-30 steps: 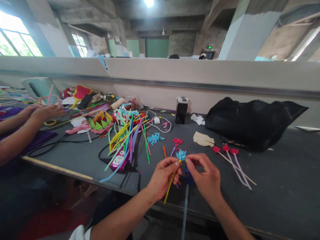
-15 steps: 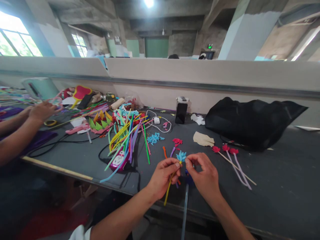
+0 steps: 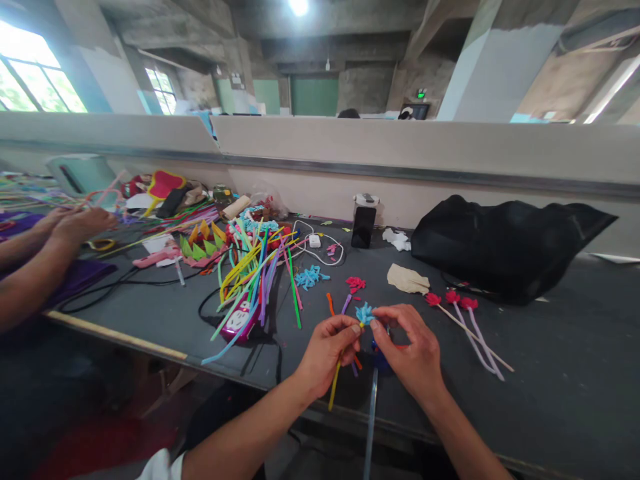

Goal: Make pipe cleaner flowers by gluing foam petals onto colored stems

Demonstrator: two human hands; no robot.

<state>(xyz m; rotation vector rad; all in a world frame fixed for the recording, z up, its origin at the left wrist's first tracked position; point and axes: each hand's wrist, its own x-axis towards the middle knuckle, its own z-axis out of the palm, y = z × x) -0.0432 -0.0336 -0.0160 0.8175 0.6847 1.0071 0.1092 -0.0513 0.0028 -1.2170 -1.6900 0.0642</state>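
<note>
My left hand (image 3: 333, 353) is closed around a yellow pipe-cleaner stem (image 3: 335, 387), pinching it just under a blue flower head (image 3: 365, 313). The stem slants down below the fingers. My right hand (image 3: 413, 350) has its thumb and forefinger closed on the right side of the blue petals. Partly hidden beneath that hand is a dark blue tool (image 3: 382, 361), with a clear rod (image 3: 371, 423) reaching past the table's front edge. Behind the flower lie loose red petals (image 3: 355, 284), a pile of blue petals (image 3: 310, 277), and short orange (image 3: 330, 304) and purple (image 3: 347, 303) pieces.
Finished red flowers (image 3: 453, 297) lie on the right, before a black bag (image 3: 505, 247). Left of centre, many pipe cleaners (image 3: 255, 267) cover a purple power strip (image 3: 240, 322). A phone (image 3: 363, 227) stands at the back. A co-worker's hands (image 3: 83, 223) work at far left.
My right thumb and forefinger have shifted slightly against the blue petals. The flower has moved a little to the right. At far left the co-worker's hands have moved slightly.
</note>
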